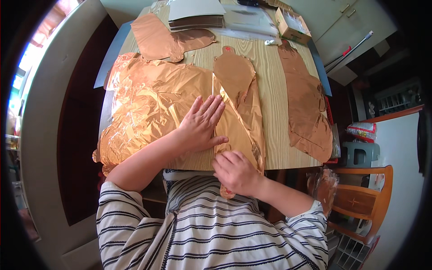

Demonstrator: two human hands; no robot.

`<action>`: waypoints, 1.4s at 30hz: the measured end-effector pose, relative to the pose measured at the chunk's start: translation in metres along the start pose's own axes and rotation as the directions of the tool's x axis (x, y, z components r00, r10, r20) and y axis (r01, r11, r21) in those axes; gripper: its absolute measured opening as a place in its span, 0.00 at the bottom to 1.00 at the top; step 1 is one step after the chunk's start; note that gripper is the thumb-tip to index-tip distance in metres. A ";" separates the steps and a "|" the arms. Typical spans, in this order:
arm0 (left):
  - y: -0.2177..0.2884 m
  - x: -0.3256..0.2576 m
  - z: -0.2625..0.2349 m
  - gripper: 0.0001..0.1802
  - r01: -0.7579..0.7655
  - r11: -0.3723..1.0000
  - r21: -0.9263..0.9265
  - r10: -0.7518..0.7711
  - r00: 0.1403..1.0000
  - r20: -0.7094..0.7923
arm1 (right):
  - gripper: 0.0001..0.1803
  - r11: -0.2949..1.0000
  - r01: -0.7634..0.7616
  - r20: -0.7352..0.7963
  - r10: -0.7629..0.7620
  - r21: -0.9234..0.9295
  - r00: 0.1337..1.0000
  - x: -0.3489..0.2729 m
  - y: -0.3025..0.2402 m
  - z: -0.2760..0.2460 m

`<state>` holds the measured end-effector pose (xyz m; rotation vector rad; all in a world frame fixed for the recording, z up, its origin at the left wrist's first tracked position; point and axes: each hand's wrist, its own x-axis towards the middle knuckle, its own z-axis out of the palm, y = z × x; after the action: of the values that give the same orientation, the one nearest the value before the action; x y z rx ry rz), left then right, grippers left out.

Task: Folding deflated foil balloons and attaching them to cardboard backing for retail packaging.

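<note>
- Foil sheet (153, 101), large, crinkled, shiny and copper-coloured, spreads over the left and middle of the pale wood-grain table (273, 121), with a long slanting fold towards its right side.
- My left grip (203, 123) lies palm down on it, fingers straight and nearly together, thumb apart, clamped on nothing.
- My right grip (236, 173) is curled at the table's near edge, fingers bunched over the foil; I cannot tell whether they pinch any of it.
- Just below that grip shows a rounded copper foil tab with a red mark (227, 194).
- I judge the step in hand to be flattening and folding the foil sheet lengthwise.
- As I read it, the next move calls for a steady left grip while the right one works along the crease, gently, since thin foil may slip or wrinkle.
- Well apart on my right lies a long, flat copper foil piece (306, 99).
</note>
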<state>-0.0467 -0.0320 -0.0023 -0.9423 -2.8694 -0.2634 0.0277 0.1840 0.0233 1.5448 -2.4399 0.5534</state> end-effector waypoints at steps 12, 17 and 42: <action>-0.047 0.033 -0.035 0.41 0.037 0.980 -0.193 -0.087 0.963 -0.254 | 0.13 0.957 -0.193 -0.193 0.236 0.215 0.953 0.021 0.049 -0.051; -0.206 0.132 -0.069 0.25 0.200 0.975 -0.092 -0.220 0.900 -0.376 | 0.13 0.932 -0.351 -0.287 0.363 0.092 0.887 0.006 0.116 -0.033; -0.327 0.204 -0.073 0.04 0.251 0.844 0.474 -0.130 0.953 -0.274 | 0.11 0.898 -0.391 -0.291 0.436 0.202 0.852 -0.003 0.132 -0.021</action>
<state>-0.4010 -0.1877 0.0585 -0.4859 -2.6022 0.3351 -0.0903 0.2459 0.0144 0.8562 -2.5039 0.9856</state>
